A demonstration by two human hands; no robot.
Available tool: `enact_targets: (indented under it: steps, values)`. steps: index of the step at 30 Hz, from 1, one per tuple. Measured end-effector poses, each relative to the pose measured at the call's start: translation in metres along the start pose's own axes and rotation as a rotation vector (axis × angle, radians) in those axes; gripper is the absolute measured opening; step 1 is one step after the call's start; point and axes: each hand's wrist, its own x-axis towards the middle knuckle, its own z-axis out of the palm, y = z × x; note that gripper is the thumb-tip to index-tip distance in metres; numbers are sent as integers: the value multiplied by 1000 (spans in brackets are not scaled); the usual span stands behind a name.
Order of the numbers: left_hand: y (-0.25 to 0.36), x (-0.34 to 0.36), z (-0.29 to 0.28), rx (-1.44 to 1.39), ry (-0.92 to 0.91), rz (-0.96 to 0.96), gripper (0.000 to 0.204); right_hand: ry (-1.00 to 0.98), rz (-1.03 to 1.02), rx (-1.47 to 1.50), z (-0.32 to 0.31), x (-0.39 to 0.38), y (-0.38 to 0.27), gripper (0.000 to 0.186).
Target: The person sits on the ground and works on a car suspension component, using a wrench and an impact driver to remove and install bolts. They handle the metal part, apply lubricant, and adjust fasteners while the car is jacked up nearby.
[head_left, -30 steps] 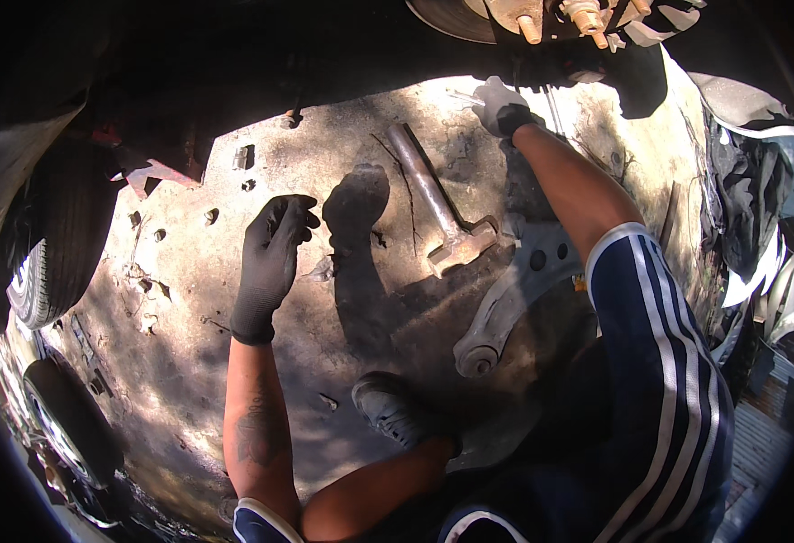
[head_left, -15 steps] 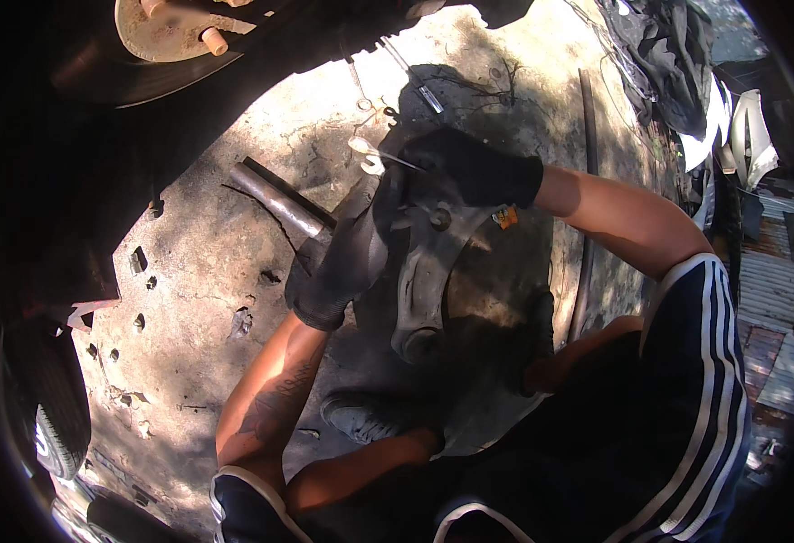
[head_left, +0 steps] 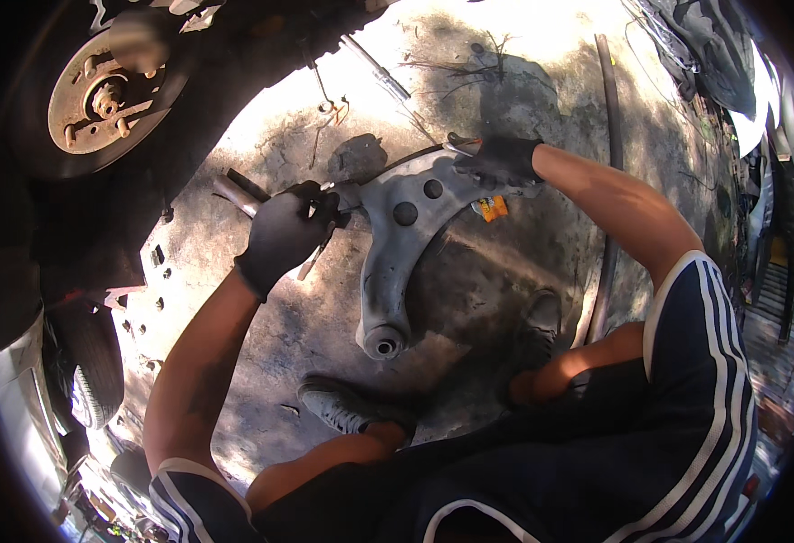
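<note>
Flanking the grey control arm (head_left: 383, 271): left hand (head_left: 286, 231) at its 9 o'clock end, right hand (head_left: 505, 161) at its 2 o'clock end; both gloved, clock read with 12 at the top of the view.
Left fingers: curled, tips at the arm's near end; cannot tell whether they clamp it.
Right fingers: bent over the arm's upper end, a small bright metal piece (head_left: 459, 142) at the tips; grip cannot be confirmed.
Arm relative to fingers: holed section at 3 o'clock from the left fingertips, between 7 and 8 from the right; bushing end (head_left: 384, 342) at 5 o'clock from the left. Contact with the concrete ground (head_left: 275, 362) cannot be judged.
Orange packet (head_left: 491, 209): 5 o'clock from the right fingertips, just beside the arm.
Metal handle (head_left: 236, 195): 9 o'clock from the left fingertips, partly hidden by the glove.
Silver bar (head_left: 376, 69): between 12 and 1 from the left hand, apart.
Long dark bar (head_left: 611, 145): 3 o'clock from the right hand.
Brake disc (head_left: 69, 113): 10 o'clock from the left hand, well apart.
</note>
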Motion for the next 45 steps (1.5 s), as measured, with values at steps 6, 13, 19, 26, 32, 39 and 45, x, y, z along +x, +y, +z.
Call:
enact_targets:
  steps: [6,13,19,26,32,39,45]
  values:
    - [19,70,18,347,-121,-165,54,-110,-56,286,23,-10,-1,28]
    - [27,66,43,352,-59,-98,73,-91,-102,250,14,-56,-10,27]
    - [33,34,-15,573,-298,572,28,-115,-456,-49,3,-111,-21,39]
    - [193,-12,39,-155,-366,117,40,63,-552,-4,12,-84,40,41]
    - [213,-10,49,-160,-384,116,46,75,-318,12,4,-128,25,39]
    - [200,-6,44,-174,-469,110,46,85,-332,475,-13,-111,29,56]
    - [169,-2,25,-297,-647,25,38,229,-475,249,6,-109,-8,53]
